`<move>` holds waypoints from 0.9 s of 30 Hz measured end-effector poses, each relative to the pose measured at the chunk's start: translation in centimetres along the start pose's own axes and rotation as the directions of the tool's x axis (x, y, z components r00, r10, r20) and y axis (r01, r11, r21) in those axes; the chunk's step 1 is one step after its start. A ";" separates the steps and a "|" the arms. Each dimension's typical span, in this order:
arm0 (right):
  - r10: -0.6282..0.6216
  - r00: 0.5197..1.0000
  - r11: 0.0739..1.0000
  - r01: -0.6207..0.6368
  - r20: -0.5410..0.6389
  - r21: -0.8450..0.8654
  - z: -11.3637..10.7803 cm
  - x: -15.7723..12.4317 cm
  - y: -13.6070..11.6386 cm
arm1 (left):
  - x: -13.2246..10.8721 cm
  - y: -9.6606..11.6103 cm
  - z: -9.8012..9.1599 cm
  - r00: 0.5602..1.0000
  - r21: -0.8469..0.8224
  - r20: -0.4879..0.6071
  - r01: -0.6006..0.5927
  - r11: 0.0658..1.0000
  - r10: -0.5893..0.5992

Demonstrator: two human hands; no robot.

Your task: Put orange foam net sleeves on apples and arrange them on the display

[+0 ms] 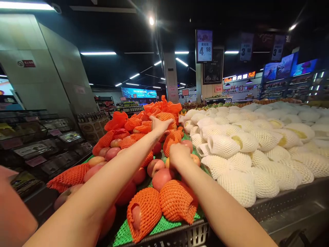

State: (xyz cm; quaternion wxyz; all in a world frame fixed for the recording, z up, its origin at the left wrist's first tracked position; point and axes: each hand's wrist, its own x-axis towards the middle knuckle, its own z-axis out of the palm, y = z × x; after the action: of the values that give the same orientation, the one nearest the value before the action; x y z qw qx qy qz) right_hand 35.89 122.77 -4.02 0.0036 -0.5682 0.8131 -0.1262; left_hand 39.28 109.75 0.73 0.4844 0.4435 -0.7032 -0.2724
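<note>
My left hand reaches to the upper part of the pile, thumb and index finger spread, against an apple in an orange foam net. The other fingers are hidden behind it. Lower and to the right, my right hand is curled downward among the apples, its fingertips out of sight; what it grips cannot be made out. An orange foam net lies just beside it. Bare red apples lie below the hands. Two netted apples, one at left and one at right, sit at the front.
Pale fruit in white foam nets is heaped on the right. Green matting lines the black display crate. Packaged goods fill a rack on the left. A pillar rises behind it, and price signs hang overhead.
</note>
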 end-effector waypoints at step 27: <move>-0.094 0.953 0.990 0.119 0.288 -0.070 0.7 0.3 -0.5 | 7.0 -0.2 8.2 0.581 0.477 0.765 -0.801 0.362 0.276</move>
State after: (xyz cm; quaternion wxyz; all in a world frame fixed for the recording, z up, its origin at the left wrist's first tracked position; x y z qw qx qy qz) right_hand 36.34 122.17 -4.51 0.0888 -0.6230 0.7771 -0.0084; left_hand 30.81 103.04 0.57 0.0638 0.2305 -0.9608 0.1402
